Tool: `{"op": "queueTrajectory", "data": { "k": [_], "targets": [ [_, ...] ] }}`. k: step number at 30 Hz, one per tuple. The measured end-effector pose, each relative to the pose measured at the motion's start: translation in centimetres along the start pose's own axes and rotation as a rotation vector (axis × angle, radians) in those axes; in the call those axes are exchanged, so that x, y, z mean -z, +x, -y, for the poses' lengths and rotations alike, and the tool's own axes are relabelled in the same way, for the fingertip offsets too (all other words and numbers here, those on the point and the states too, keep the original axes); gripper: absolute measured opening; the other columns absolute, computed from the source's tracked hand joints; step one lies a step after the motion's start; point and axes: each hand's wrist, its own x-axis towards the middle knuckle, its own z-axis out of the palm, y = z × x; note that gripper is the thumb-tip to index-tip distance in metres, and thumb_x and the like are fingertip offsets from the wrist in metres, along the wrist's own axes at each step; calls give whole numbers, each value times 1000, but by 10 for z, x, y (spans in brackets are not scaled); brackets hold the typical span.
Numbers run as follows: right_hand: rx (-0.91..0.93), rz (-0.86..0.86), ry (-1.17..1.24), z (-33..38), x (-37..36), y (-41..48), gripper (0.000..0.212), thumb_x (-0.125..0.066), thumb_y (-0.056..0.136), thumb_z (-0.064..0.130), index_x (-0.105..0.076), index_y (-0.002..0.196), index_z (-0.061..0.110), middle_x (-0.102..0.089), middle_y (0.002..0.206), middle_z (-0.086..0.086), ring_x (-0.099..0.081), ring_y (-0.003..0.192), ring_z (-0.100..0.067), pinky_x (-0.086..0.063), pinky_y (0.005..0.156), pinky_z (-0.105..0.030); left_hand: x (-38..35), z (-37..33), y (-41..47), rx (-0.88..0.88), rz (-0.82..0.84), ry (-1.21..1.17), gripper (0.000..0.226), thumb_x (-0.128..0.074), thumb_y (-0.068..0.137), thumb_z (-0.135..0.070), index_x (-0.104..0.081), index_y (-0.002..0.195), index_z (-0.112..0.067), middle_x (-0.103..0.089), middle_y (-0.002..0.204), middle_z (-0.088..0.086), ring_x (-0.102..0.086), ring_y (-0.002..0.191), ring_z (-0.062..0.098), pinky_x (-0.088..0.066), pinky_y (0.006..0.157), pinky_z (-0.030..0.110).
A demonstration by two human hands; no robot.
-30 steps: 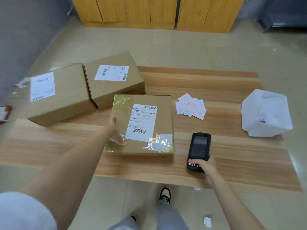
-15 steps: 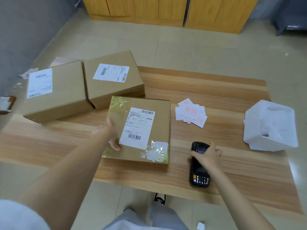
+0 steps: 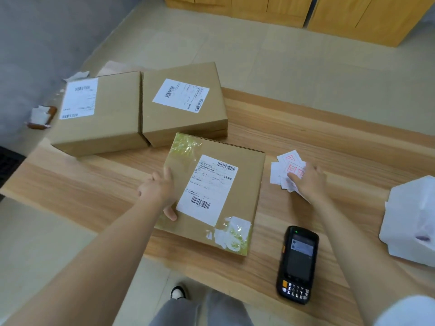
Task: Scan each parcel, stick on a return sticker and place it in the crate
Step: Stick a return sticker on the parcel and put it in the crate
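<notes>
A flat cardboard parcel [image 3: 247, 182] with a white shipping label and yellowish tape lies at the table's near middle. My left hand [image 3: 160, 191] grips its left edge, thumb and forefinger on top. A small pile of white return stickers [image 3: 286, 164] with red print lies to the right of the parcel. My right hand [image 3: 308, 182] rests on the pile with its fingertips spread on the stickers; none is visibly lifted. The black handheld scanner [image 3: 297, 264] lies alone near the front edge, screen up. No crate is in view.
Two taller labelled cardboard boxes [image 3: 106, 128] [image 3: 186, 123] stand side by side at the back left of the wooden table [image 3: 329, 142]. A white plastic bag [image 3: 412, 220] sits at the right edge. Paper scraps lie on the floor at the left.
My right hand let go of the scanner, which now lies on the table, and moved up and away to the sticker pile. My left hand stayed on the flat parcel's left edge.
</notes>
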Motion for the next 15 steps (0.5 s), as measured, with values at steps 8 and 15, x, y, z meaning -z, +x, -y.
{"op": "queueTrajectory", "data": {
  "k": [8, 15],
  "targets": [
    [-97, -60, -16, -7, 1, 5, 66, -79, 70, 33, -49, 122, 7, -41, 131, -18, -40, 123, -36, -39, 97, -44, 1, -5, 4, 20, 20, 28, 133, -90, 53, -30, 4, 144, -6, -31, 138, 14, -42, 125, 34, -42, 100, 45],
    [-21, -187, 71, -3, 12, -10, 6, -64, 82, 18, -61, 86, 13, -67, 97, -12, -59, 95, -35, -43, 78, -38, 0, -3, 2, -14, -3, 17, 127, -89, 54, -31, -1, 142, -5, -33, 135, 14, -43, 125, 33, -42, 101, 46]
  ]
}}
